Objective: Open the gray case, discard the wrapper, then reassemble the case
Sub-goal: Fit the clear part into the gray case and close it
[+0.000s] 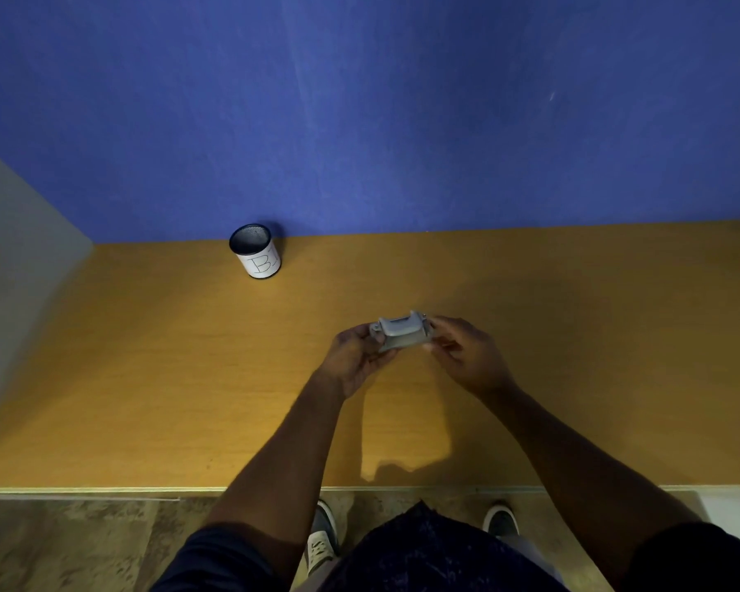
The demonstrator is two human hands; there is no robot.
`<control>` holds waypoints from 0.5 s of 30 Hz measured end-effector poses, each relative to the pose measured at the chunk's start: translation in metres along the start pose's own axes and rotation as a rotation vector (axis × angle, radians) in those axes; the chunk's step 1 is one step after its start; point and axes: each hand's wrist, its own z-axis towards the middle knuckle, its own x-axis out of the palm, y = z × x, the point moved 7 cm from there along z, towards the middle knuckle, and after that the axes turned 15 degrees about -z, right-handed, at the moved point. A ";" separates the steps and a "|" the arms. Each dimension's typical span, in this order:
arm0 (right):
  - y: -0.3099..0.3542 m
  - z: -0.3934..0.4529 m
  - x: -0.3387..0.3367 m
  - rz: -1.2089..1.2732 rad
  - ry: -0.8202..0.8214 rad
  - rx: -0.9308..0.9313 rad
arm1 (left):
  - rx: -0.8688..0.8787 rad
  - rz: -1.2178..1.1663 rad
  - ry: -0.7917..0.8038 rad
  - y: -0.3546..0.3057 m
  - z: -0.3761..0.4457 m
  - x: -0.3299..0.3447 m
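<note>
- Case [400, 331]: gray, held in the air above the counter [167, 378], centre of the frame, slightly right; whether open or closed cannot be told.
- Left hand [353, 356]: grip closed on the case's left end, fingers wrapped under it.
- Right hand [466, 350]: grip pinched on the case's right end, fingertips at the edge.
- Wrapper: not seen; likely inside the case or hidden by the fingers.
- Risk, drop: both grips sit at the ends only; if a latch gives suddenly, one half may spring loose and fall to the counter or past its near edge to the floor [82, 544].
- Risk, spill: with the case tilted, the wrapper may slide out unseen once the halves part.
- Risk, misfit: small tabs at the ends look easy to misalign on reassembly.
- Bin [255, 252]: mesh cup with a white label, upper left of the frame against the blue wall [359, 100], well apart from the hands.
- Obstructions: none between hands and bin; the counter between them is bare.
</note>
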 end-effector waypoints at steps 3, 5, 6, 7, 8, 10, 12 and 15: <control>-0.019 -0.005 0.003 0.263 0.041 0.292 | 0.010 0.053 -0.029 0.004 0.002 -0.005; -0.026 -0.006 0.012 0.456 0.100 0.435 | 0.017 0.095 -0.035 0.009 0.003 -0.008; -0.028 -0.007 0.016 0.534 0.133 0.491 | 0.017 0.120 -0.032 0.011 0.002 -0.008; -0.028 -0.008 0.018 0.599 0.161 0.527 | 0.021 0.145 -0.026 0.014 0.002 -0.008; -0.029 -0.009 0.020 0.642 0.176 0.550 | 0.027 0.171 -0.018 0.016 0.002 -0.008; -0.030 -0.012 0.020 0.697 0.204 0.573 | 0.039 0.196 -0.005 0.018 0.003 -0.010; -0.033 -0.015 0.022 0.699 0.235 0.596 | 0.044 0.216 -0.005 0.019 0.003 -0.013; -0.034 -0.017 0.028 0.668 0.249 0.613 | 0.080 0.306 -0.046 0.018 0.004 -0.017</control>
